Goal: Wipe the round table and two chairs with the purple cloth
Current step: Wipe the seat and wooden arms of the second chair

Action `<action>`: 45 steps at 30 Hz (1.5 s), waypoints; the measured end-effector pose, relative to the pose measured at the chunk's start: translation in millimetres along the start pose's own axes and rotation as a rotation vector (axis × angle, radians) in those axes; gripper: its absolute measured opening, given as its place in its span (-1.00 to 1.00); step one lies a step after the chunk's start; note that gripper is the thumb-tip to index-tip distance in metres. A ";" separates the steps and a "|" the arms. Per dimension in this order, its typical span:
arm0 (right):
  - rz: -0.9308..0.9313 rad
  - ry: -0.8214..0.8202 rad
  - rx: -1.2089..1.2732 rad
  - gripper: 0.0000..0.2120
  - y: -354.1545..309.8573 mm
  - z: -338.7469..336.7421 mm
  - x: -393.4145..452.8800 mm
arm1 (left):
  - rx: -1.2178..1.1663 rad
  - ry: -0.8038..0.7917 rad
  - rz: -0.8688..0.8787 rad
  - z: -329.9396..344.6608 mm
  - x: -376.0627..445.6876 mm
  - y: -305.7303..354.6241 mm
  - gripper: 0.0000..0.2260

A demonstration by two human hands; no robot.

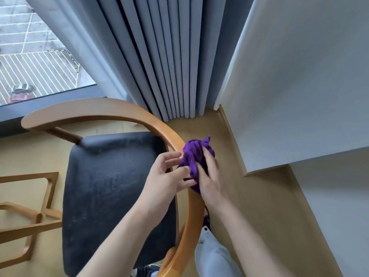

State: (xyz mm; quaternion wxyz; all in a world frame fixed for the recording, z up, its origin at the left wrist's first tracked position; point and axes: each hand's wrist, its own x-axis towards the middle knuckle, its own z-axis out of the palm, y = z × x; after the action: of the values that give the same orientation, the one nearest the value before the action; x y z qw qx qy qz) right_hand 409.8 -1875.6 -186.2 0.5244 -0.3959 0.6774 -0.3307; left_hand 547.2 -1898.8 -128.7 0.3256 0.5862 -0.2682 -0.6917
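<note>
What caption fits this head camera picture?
Both hands bunch the purple cloth on the wooden chair's curved backrest.

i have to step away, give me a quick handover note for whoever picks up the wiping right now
Right hand: flat on the purple cloth, pressing it onto the chair's curved wooden backrest.
Left hand: fingers pinch the cloth's near edge at the rail.
Chair seat: dark cushion, looks dusty and smudged.
Done: cannot tell how much of the rail is wiped.
Left: the rest of this chair. The round table and second chair are not in view; only a wooden frame on the floor to the left.
</note>
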 end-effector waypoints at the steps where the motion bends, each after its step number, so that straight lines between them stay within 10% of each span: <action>1: -0.002 0.020 0.005 -0.33 3.7 2.6 -5.0 | 0.019 0.021 0.029 0.6 -2.7 -4.8 -0.60; 11: -0.147 0.109 -0.124 -0.44 14.2 0.3 -10.4 | 0.400 0.197 0.262 15.3 7.0 -30.8 -0.70; 21: 0.064 -0.176 -0.062 -0.25 -25.3 16.7 79.4 | 0.280 0.263 0.243 15.6 22.5 -28.3 -0.57; 45: 0.036 0.118 0.208 -0.34 46.4 27.6 -55.4 | 0.283 0.098 0.254 22.3 -48.4 -123.3 -0.63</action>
State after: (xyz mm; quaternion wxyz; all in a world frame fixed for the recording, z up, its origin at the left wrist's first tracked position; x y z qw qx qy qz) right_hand 435.5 -1805.9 -207.8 0.5277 -0.3069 0.6764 -0.4122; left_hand 513.3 -1782.6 -186.9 0.3372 0.6207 -0.4183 -0.5710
